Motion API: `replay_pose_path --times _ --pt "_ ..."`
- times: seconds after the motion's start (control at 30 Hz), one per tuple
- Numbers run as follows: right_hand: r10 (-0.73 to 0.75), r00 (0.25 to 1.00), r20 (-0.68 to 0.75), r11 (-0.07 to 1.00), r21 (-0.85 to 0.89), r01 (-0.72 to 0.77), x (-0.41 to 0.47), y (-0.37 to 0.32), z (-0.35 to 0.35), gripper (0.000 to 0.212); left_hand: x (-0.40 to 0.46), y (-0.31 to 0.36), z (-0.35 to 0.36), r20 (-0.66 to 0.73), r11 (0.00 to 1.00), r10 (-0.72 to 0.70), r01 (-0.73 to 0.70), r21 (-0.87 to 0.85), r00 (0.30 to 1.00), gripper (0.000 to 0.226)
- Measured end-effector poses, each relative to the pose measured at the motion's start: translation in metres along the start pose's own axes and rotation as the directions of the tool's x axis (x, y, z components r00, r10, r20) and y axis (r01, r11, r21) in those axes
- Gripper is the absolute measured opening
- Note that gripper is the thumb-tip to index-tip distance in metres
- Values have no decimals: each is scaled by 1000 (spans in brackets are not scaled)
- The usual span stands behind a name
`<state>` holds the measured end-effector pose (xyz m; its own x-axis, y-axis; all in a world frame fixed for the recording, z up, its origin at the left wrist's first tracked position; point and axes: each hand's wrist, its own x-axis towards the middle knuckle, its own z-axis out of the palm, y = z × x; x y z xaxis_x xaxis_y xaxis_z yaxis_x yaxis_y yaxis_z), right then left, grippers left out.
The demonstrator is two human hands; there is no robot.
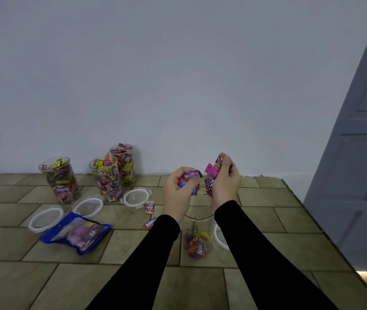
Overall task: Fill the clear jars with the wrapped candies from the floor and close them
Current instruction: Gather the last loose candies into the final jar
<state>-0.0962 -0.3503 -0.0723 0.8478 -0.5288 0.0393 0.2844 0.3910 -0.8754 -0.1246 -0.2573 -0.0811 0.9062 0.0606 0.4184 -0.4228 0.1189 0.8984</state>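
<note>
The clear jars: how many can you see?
4: three full ones by the wall, and one nearly empty jar between the forearms. None looks hidden.

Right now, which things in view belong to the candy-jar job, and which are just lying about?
Job:
left hand and right hand, both holding candies
near jar, partly filled
three full jars
lids
loose candies

Lying about:
blue bag
door

- Floor [93,276]: olive-tan tiles, dark joints, staggered like brick.
- Wall [178,74]: plain pale grey-blue.
- Door [361,175], right: slate grey, panelled.
- Sleeves [267,253]: black.
- Bag [77,233], near left: blue, with purple and pink.
- Lids [46,218]: white rings.
- Candies [210,175]: pink, purple, orange, red, yellow-green.
</note>
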Motion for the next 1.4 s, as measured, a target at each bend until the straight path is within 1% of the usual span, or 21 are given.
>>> replay_pose_path --times 0.1,0.17,0.23,0.3,0.33,0.47,0.57,0.73,0.8,0.9,0.97,1.0,1.03,1.07,1.1,1.13,1.2,1.33,1.4 --pt "5 1000 -1 1000 -19 -5 1 1 0 27 1 -1 -1 16 1000 14 -14 -9 1000 8" --pt "-6 1000 -1 1000 -27 6 1 2 0 26 0 0 0 38 999 0 1 -43 999 9" --pt "-25 1000 -1 999 -24 25 2 4 0 26 -1 1 1 53 996 -23 27 -84 998 19" --pt "-35 999 -2 999 -32 35 2 5 0 26 0 2 1 56 997 -4 8 -73 998 31" --pt "-34 999 -3 999 -39 34 1 5 0 26 0 2 2 53 998 3 1 -67 999 33" --pt "-20 1000 3 998 -57 20 -1 3 0 27 2 -1 0 49 997 -7 11 -74 999 18" --pt "-22 1000 -1 998 -55 22 -1 2 -1 28 0 -2 0 83 992 -36 45 -115 996 28" --pt "-15 1000 -1 999 -52 15 -5 -2 -1 26 0 -3 -2 120 991 11 5 -131 993 14" --pt "-4 1000 3 998 -55 4 -6 -4 -2 27 0 -4 -3 74 994 36 -29 -103 997 18" --pt "20 1000 13 999 -37 -20 -8 -6 -2 27 -1 -9 -4 -51 996 64 -67 -62 997 28" --pt "22 999 23 1000 -16 -21 -10 -7 -3 27 -6 -21 -8 -117 999 8 -11 -31 993 36" --pt "22 999 28 1000 -2 -22 -10 -8 -3 26 -8 -32 -11 -121 997 -67 63 -37 990 38" --pt "20 999 32 1000 11 -21 -10 -8 -3 26 -11 -42 -12 -102 983 -173 165 -85 980 41" --pt "16 999 37 1000 21 -17 -10 -8 -3 26 -14 -49 -12 -72 953 -283 272 -136 956 49" --pt "9 999 45 999 31 -10 -9 -7 -2 25 -15 -56 -12 -39 922 -364 354 -157 931 61" --pt "2 998 63 999 38 -4 -9 -8 -2 25 -16 -62 -12 -5 900 -412 405 -160 911 71" --pt "-4 993 114 1000 22 2 -10 -9 -1 25 -15 -65 -11 31 872 -450 447 -200 892 80" --pt "6 978 208 996 -91 13 -9 -9 0 25 -13 -67 -10 48 867 -444 443 -227 895 80" --pt "2 955 296 999 -52 14 -9 -8 2 26 -13 -68 -10 38 864 -449 445 -234 893 78"
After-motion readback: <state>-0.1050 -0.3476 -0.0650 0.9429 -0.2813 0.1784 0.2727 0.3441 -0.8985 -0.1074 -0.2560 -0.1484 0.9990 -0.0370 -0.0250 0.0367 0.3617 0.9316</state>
